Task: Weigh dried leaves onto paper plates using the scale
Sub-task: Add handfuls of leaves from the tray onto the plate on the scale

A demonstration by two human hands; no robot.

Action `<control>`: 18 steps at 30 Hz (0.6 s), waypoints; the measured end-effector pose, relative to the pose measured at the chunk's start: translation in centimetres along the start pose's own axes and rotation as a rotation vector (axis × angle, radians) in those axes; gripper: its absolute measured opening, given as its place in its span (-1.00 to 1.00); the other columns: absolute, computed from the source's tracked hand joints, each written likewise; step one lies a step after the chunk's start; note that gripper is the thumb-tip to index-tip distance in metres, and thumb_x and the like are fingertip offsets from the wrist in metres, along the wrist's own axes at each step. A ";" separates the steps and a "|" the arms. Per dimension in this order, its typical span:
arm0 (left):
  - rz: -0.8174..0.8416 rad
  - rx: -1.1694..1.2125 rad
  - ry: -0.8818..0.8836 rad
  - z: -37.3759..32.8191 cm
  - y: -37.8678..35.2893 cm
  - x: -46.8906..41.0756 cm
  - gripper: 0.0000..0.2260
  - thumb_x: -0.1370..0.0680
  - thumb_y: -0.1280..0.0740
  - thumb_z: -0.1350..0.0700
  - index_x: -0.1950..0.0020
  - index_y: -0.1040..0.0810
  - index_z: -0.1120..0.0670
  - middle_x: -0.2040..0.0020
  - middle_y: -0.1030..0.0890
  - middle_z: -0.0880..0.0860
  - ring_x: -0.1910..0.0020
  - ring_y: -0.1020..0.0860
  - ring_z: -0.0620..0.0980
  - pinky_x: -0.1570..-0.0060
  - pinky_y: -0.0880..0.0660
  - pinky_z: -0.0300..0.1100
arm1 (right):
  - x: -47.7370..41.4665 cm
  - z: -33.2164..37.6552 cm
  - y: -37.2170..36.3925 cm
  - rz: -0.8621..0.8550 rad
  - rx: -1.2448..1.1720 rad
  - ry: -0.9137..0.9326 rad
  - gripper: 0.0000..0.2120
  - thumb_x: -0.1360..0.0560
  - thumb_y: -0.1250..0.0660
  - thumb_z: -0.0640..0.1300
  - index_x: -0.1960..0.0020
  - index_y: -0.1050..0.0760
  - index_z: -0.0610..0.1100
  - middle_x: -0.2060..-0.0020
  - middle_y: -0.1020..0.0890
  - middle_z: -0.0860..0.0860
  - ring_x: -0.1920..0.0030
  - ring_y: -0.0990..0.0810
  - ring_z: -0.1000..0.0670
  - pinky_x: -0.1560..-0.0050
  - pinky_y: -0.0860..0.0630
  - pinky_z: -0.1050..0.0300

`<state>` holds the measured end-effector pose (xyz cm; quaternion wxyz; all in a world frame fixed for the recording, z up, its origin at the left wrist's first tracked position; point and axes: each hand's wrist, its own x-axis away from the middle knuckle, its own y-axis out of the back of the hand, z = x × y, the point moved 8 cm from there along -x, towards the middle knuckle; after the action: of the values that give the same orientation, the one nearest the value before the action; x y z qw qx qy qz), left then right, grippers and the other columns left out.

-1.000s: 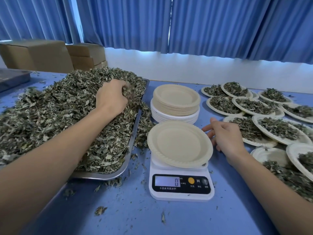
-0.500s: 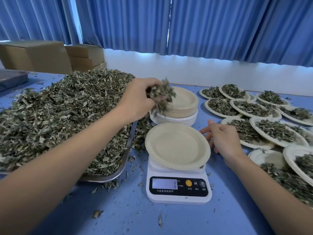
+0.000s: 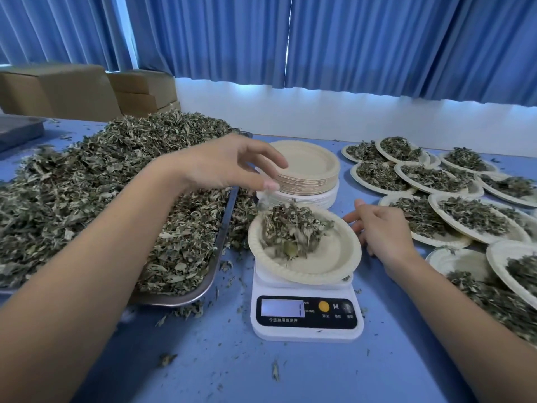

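A white digital scale (image 3: 306,318) stands at the centre of the blue table and carries a beige paper plate (image 3: 334,257). A handful of dried leaves (image 3: 290,231) is landing on the plate's left half, partly blurred. My left hand (image 3: 229,165) hovers just above and left of that plate, fingers spread and empty. My right hand (image 3: 380,228) rests beside the plate's right rim with relaxed fingers; I cannot tell whether it touches the rim. A big heap of dried leaves (image 3: 101,193) fills a metal tray (image 3: 215,274) at the left.
A stack of empty paper plates (image 3: 308,170) stands behind the scale. Several plates filled with leaves (image 3: 470,213) cover the right side. Cardboard boxes (image 3: 72,91) sit at the back left. Loose leaf bits lie scattered on the table near the front.
My left hand carried a handful of leaves from the heap to above the scale's plate and opened, dropping them onto it. The right hand has stayed beside the plate.
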<state>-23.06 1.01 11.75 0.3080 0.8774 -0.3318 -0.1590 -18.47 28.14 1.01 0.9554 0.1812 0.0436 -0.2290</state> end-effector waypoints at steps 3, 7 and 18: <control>-0.162 -0.305 0.179 2.8 2.7 0.0 -0.67 -0.52 -0.47 -0.09 -0.26 -0.60 -0.06 -0.16 -0.66 0.03 -0.08 -0.63 -0.02 -0.18 -0.52 -0.08 | 0.1 0.1 0.0 -0.001 -0.001 -0.006 -0.54 -0.69 -0.23 0.04 0.23 -0.69 -0.17 0.51 -0.62 0.00 0.61 -0.46 0.09 0.61 -0.30 0.33; -0.034 -0.614 0.518 7.5 3.1 0.9 -0.52 -0.53 -0.47 -0.06 -0.40 -0.50 0.04 -0.41 -0.48 0.10 -0.33 -0.48 0.13 -0.35 -0.39 0.03 | 0.3 0.3 0.0 0.001 0.008 0.000 -0.54 -0.69 -0.23 0.03 0.23 -0.68 -0.17 0.52 -0.62 0.01 0.62 -0.45 0.10 0.61 -0.31 0.33; -0.066 -0.689 0.599 8.1 3.8 1.0 -0.44 -0.46 -0.56 0.07 -0.42 -0.52 0.10 -0.43 -0.50 0.13 -0.37 -0.47 0.20 -0.36 -0.37 0.01 | 0.3 0.3 0.0 -0.001 0.036 0.017 -0.54 -0.68 -0.24 0.03 0.28 -0.68 -0.12 0.50 -0.63 0.01 0.61 -0.47 0.09 0.60 -0.31 0.35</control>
<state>-28.04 -5.44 7.94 0.6589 0.7412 -0.1277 -0.0088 -18.21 27.92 1.29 0.9515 0.2004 0.0477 -0.2286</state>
